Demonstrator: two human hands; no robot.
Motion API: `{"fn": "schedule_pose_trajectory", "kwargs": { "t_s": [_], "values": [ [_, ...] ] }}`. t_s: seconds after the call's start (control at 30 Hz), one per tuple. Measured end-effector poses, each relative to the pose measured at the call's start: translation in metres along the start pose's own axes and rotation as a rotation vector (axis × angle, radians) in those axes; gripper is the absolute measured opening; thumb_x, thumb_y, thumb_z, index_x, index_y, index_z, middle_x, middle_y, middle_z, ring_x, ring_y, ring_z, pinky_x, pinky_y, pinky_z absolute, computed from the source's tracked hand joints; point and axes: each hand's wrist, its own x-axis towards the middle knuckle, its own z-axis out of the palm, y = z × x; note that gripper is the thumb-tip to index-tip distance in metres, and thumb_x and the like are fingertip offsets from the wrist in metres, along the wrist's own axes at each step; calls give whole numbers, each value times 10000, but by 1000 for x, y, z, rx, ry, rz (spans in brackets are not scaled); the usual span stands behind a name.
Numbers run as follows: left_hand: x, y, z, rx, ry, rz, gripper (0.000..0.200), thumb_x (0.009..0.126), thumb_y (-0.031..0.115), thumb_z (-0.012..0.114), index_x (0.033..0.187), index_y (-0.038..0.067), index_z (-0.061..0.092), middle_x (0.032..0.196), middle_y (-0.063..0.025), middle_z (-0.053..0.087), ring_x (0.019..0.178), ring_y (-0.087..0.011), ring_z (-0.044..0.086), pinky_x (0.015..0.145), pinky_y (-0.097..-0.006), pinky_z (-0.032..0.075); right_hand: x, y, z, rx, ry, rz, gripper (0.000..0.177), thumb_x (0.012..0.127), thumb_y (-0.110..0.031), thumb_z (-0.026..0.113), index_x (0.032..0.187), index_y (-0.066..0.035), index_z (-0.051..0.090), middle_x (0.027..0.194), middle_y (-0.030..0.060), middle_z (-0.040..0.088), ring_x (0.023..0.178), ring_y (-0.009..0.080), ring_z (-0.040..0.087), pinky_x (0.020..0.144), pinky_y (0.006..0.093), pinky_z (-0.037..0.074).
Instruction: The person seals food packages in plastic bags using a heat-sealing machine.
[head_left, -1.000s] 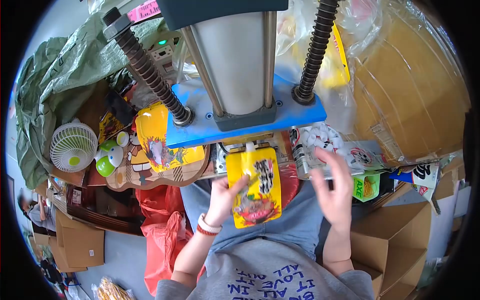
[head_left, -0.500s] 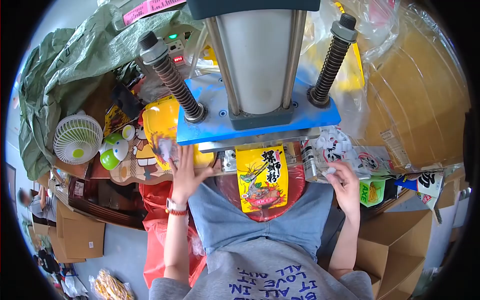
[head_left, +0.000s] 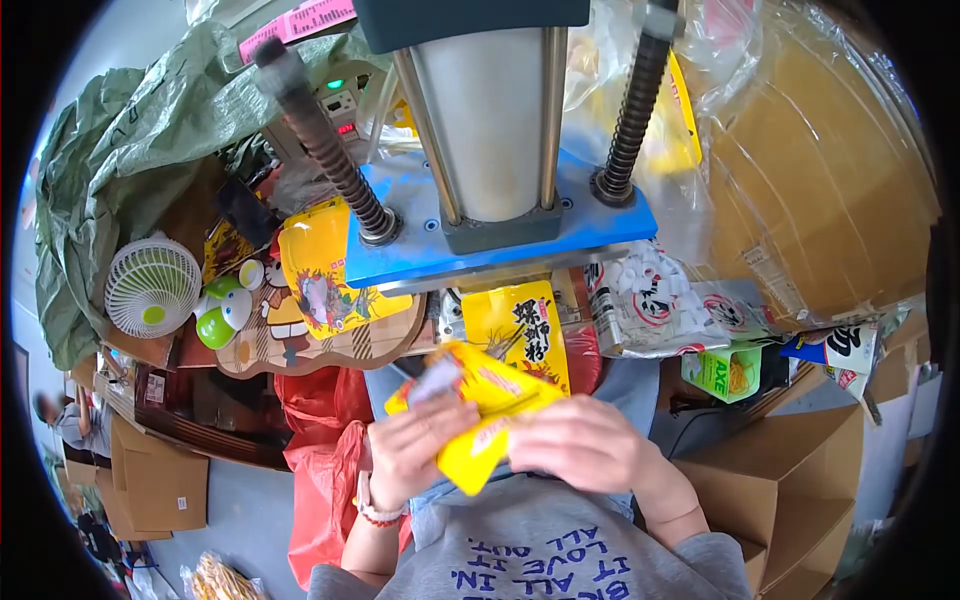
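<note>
A yellow pouch [head_left: 478, 457] is held in front of the grey shirt, tilted and blurred by motion. My left hand [head_left: 420, 450] grips its left side, with a watch and a red bracelet on the wrist. On the pouch's right side are the closed, blurred fingers of my right hand [head_left: 575, 445]; any small item in them is hidden. Behind the hands, another yellow pouch [head_left: 520, 325] with black characters lies under the press's blue plate [head_left: 500, 245]. More yellow pouches [head_left: 345, 315] lie on the wooden board to the left. Small white pieces [head_left: 650, 280] rest on a silver bag to the right.
The press cylinder [head_left: 485, 130] stands between two spring rods. A white fan [head_left: 152, 287] and a green-and-white toy [head_left: 222, 312] are at left. Red bags [head_left: 320, 470] hang below them. Cardboard boxes [head_left: 780, 470] stand at lower right, and a green AXE box [head_left: 725, 372] sits above them. Far left is another person [head_left: 75, 420].
My left hand has come back from the stack on the left with a yellow pouch. My right hand has moved left from beside the white pieces to that pouch. The view has shifted slightly.
</note>
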Motion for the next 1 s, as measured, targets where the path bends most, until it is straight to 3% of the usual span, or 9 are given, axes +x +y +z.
{"fn": "schedule_pose_trajectory", "kwargs": {
  "t_s": [0.13,0.27,0.47,0.57,0.67,0.7,0.8,0.87,1.0],
  "values": [
    [6,8,10,-265,-123,-100,277,767,101,773,1038,59,734,973,-97,738,872,-256,728,732,-293,583,-1,-2,-12,73,49,144,405,647,-144,881,999,-56,700,1028,87,700,932,240,667,787,330,538],
    [3,-25,82,-897,-62,-927,227,944,197,669,1029,-8,719,930,-31,732,784,-57,637,694,-226,518,-11,23,-14,-115,253,436,483,694,-75,843,1122,13,636,1123,150,659,1035,281,624,875,361,503],
    [40,-63,100,-1359,43,-1077,257,922,128,676,1117,-38,665,1063,-84,710,917,-126,666,821,-274,524,-29,76,-49,-824,276,599,320,885,-88,665,1187,-5,596,1215,152,604,1036,346,592,907,419,467],
    [39,-60,105,-1351,99,-1072,269,920,127,679,1140,-27,657,1094,-75,701,951,-122,656,846,-277,515,-69,123,-34,-706,144,745,307,858,-57,652,1154,-8,588,1192,155,584,1076,381,561,917,432,446],
    [36,-73,91,-1075,-21,-983,302,906,169,709,1121,-36,655,1053,-44,704,962,-117,642,857,-272,498,-76,123,-32,-452,33,936,291,804,-3,661,1088,-15,597,1104,159,591,1082,389,553,912,429,439],
    [39,-81,75,-669,-17,-1083,485,864,238,752,1230,-34,584,1113,-99,672,1093,-204,614,933,-338,471,-73,121,-35,-490,16,902,273,797,7,663,1061,-13,597,1089,159,596,1070,390,555,906,426,441],
    [16,-135,51,674,115,-546,866,784,490,741,1423,24,385,1399,-217,455,1411,-372,317,1135,-583,192,-69,121,-40,-581,-42,848,246,786,23,664,1018,-16,594,1088,154,602,1031,385,557,896,425,444],
    [-20,-160,46,618,-119,-461,878,779,569,702,1419,45,407,1476,-173,419,1443,-349,277,1131,-645,113,-72,122,-42,-631,-85,821,237,782,28,665,1001,-22,591,1104,150,602,1004,380,559,893,427,444],
    [-47,-130,27,430,-28,-306,378,763,-19,694,1134,47,686,1121,-150,695,1075,-268,666,908,-332,519,-65,95,-42,-356,335,648,212,798,12,684,984,-15,586,1074,133,619,962,298,570,877,369,451]
  ]
}}
